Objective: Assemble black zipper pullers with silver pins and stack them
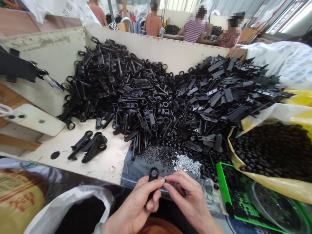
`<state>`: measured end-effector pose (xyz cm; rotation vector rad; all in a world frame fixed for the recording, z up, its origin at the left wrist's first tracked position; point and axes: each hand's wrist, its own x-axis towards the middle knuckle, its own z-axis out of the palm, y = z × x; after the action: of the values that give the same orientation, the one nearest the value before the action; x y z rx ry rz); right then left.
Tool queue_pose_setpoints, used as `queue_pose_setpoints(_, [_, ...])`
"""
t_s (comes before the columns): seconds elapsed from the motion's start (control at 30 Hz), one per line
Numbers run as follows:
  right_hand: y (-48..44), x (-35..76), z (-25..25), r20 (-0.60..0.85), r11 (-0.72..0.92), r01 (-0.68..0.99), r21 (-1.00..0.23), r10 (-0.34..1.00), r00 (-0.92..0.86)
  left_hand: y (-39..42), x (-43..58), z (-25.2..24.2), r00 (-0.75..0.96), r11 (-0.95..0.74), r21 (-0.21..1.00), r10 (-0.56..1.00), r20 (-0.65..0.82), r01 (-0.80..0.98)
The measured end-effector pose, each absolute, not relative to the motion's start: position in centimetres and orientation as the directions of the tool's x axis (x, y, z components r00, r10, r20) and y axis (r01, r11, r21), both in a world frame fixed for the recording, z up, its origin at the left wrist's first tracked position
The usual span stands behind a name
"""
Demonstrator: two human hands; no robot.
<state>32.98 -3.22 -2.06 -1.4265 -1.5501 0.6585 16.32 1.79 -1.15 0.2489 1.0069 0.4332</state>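
Note:
My left hand (143,198) is closed around a black plastic part (154,173) whose ring-shaped end sticks up above the thumb. Close against it, my right hand (186,195) has thumb and forefinger pinched at the part's side; whatever sits between those fingertips is too small to make out. Just beyond both hands lie a pile of short silver pins (187,163) and small dark pieces (156,154). Behind these rises a big heap of black ring-ended parts (136,94), with flat black pieces (219,87) heaped at the right.
Several ring-ended parts (90,144) lie apart at the left, near a white phone (34,118). A green tray (220,182) and a sack of black balls (275,152) stand at the right. An open white bag (70,201) is at lower left. Several people sit beyond the bin wall (151,44).

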Motion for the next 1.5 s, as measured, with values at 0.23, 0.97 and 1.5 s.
queue_pose_setpoints(0.23, [-3.0,33.2,-1.7,0.257,0.181,0.477,-0.860,0.961,0.099,2.0,15.2,0.5,0.603,0.878,0.458,0.441,-0.664,-0.138])
queue_pose_setpoints(0.97, [-3.1,31.3,-1.5,0.239,0.239,0.661,-0.711,0.967,-0.093,1.5,14.8,-0.8,0.448,0.568,0.823,0.730,-0.516,0.023])
queue_pose_setpoints(1.5, [-5.3,33.7,-0.9,0.079,0.058,0.665,-0.745,0.997,0.002,2.3,13.0,-2.4,0.342,0.591,0.802,0.739,-0.581,0.087])
